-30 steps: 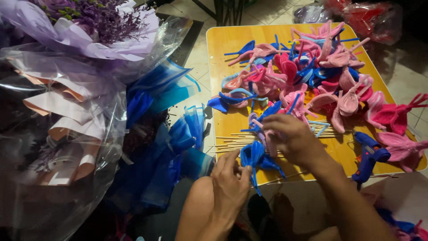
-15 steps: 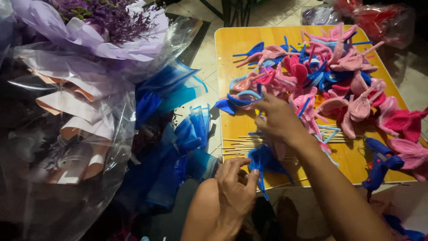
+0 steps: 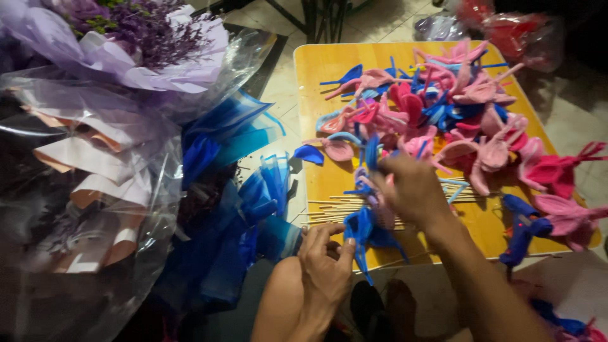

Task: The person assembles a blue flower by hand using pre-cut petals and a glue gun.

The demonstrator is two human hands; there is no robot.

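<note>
Blue petal piece (image 3: 364,233) is sitting at the near edge of the yellow table (image 3: 316,69), with the left hand (image 3: 326,266) pinching its lower end, fingers curled in tight. The right hand (image 3: 411,187) is hovering just above it, closed around a blue strip (image 3: 372,152) sticking up. Thin wooden sticks (image 3: 329,212) are lying underneath, a pile of pink and blue petals (image 3: 443,107) is spreading behind, and wrapped bouquets (image 3: 95,126) are crowding the left.
</note>
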